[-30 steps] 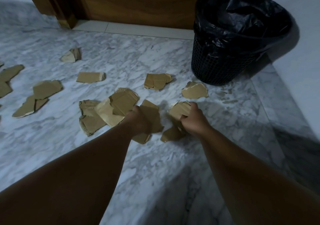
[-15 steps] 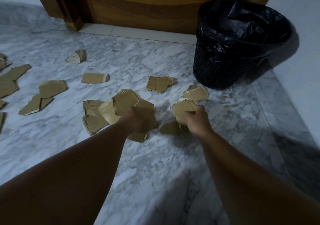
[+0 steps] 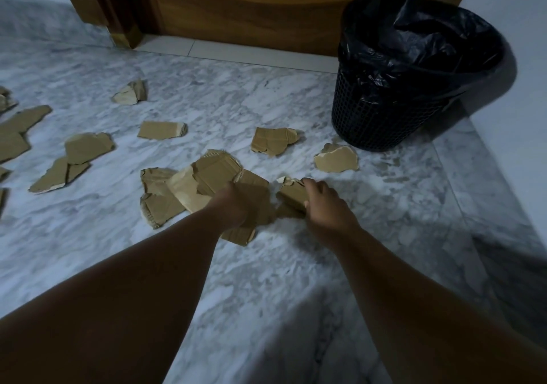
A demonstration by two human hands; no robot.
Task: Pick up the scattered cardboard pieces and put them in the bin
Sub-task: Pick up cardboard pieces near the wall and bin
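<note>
Several torn brown cardboard pieces lie scattered on the marble floor [image 3: 266, 294]. My right hand [image 3: 324, 206] is closed on a small folded cardboard piece [image 3: 293, 194], held just above another scrap. My left hand [image 3: 236, 206] grips a larger flat cardboard piece [image 3: 254, 188] at the edge of an overlapping pile [image 3: 183, 188]. The black mesh bin [image 3: 393, 111], lined with a black bag, stands at the far right, well beyond both hands. Loose pieces lie between the hands and the bin: a rounded scrap [image 3: 336, 161] and a creased cardboard sheet [image 3: 273, 143].
A wooden door [image 3: 251, 7] and its frame close off the far side. A pale wall [image 3: 518, 87] runs along the right, behind the bin. More cardboard scraps [image 3: 85, 146] spread toward the left edge of the floor.
My right hand lifted its cardboard piece off the floor and turned it. My left hand closed on the larger piece and shifted slightly. The view tilted up a little.
</note>
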